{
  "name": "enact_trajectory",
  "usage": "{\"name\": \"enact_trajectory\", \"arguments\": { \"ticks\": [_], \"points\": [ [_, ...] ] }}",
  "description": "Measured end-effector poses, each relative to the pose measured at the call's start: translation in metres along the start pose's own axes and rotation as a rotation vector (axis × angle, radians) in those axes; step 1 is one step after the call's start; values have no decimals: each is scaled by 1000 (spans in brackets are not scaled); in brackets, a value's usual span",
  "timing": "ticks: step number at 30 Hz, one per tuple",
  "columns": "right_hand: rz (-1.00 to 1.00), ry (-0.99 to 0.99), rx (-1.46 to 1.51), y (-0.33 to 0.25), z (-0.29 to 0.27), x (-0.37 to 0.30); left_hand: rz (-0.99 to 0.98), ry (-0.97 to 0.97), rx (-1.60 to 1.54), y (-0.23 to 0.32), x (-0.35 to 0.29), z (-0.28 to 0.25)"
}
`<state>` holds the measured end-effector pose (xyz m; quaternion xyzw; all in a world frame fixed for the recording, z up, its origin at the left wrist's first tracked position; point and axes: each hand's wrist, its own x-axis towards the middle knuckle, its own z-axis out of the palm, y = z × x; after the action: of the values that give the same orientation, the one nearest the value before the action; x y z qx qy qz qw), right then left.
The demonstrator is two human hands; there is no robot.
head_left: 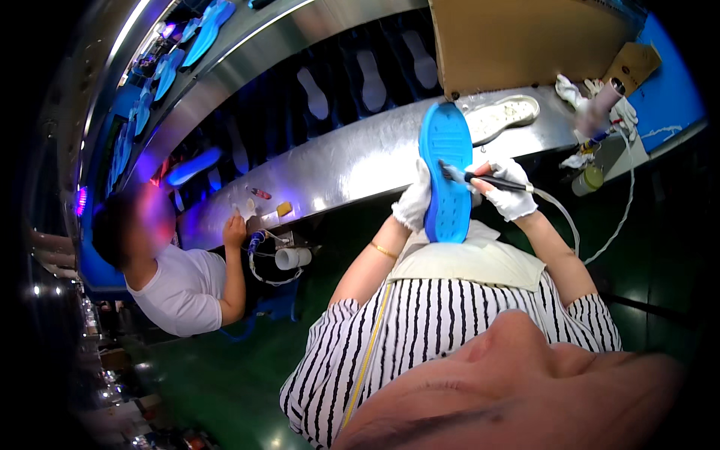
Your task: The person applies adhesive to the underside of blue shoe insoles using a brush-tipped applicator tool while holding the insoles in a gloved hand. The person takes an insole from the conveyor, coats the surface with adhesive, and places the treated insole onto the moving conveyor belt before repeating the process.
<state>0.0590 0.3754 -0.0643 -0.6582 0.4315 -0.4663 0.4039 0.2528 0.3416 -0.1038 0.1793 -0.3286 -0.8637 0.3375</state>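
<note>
A blue shoe sole stands lengthwise before me, its hollow inner side with rows of small dimples turned up. My left hand, in a white glove, grips its left edge. Between the bare fingertips and thumb of my right hand, otherwise gloved in white, is a black-handled brush. Its bristles rest on the inside of the sole, about halfway along. From the handle's rear end a clear tube trails away to the right. Just beyond the blue sole, a white sole lies on the metal bench.
The curved metal bench borders a lower dark rack holding several soles. A cardboard box stands at the back right, near a capped jar and loose white gloves. At left, a co-worker sits by a white cup.
</note>
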Motion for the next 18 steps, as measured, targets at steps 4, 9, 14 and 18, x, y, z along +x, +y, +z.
{"name": "enact_trajectory", "arguments": {
  "ticks": [4, 9, 14, 18],
  "points": [
    [86, 14, 178, -5, 3, 10, 154, 85, -88, 9, 21, 2],
    [-136, 46, -23, -8, 11, 25, 233, 25, -312, 16, 42, -6],
    [56, -113, 262, -26, 21, 27, 369, 72, -448, 8, 63, -55],
    [19, 52, 155, -9, 20, 30, 479, -48, -512, 25, 64, -36]
  ]
}}
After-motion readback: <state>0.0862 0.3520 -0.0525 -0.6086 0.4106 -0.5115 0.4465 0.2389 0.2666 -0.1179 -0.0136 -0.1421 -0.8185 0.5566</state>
